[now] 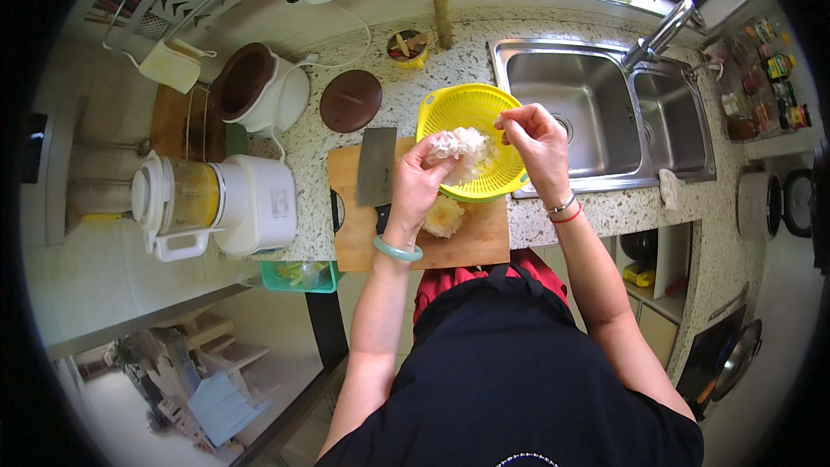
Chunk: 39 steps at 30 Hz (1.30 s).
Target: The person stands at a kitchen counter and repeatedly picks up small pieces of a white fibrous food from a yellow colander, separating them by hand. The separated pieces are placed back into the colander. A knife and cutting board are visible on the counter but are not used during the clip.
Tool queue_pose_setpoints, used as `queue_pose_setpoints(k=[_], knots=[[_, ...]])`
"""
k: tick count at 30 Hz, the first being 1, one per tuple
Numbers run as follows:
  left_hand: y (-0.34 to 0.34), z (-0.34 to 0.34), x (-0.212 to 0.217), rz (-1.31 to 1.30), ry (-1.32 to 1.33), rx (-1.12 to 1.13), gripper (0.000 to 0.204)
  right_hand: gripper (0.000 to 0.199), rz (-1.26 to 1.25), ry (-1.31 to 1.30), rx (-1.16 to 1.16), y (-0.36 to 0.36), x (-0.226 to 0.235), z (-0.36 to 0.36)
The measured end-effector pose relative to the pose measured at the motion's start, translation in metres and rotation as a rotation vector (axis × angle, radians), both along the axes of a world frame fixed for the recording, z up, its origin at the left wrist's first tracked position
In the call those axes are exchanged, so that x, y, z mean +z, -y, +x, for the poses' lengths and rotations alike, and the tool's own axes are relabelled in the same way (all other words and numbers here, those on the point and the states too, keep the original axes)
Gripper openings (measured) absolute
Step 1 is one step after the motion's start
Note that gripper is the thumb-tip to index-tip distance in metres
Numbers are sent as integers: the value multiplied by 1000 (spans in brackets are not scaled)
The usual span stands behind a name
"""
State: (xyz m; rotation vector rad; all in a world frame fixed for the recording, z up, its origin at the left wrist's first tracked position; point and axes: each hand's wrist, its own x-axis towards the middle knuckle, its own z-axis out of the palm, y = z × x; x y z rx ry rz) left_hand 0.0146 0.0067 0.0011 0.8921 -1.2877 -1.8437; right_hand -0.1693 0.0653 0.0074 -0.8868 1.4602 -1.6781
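Observation:
Over the yellow colander (432,112), my left hand (418,180) is closed round a ruffled white fungus (467,149), frilly and translucent. To its right, my right hand (540,140) is pinched, with a small whitish bit of the fungus at its fingertips, apart from the clump. Below the colander, on the wooden cutting board (475,246), lies a rounder, yellowish fungus (443,217). A cleaver (375,166) rests on the board to the left, its dark handle partly hidden by my left hand.
A double steel sink (566,78) with a tap (661,33) is at the right. A brown lid (351,101), a white electric pot (281,91) and a blender (251,203) stand left. Behind is a small yellow container (408,50); a green bin (298,277) hangs below the counter edge.

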Motion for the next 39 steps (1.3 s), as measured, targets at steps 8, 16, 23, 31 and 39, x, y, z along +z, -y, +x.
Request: queue_pose_setpoints(k=[8,16,23,31,39], knots=[[-17,-16,1,95,-82,87,29,15,-54,-307,103,4,-2,-19],[-26,-28,4,-137,154,185,26,17,-5,-348,305,1,23,-20],[-32,-40,25,-402,339,241,25,10,-126,-630,316,2,28,-24],[-36,-40,25,-461,386,223,23,9,-154,-665,304,-1,25,-26],[-37,-38,17,-380,341,240,26,10,-207,-690,180,0,10,-19]])
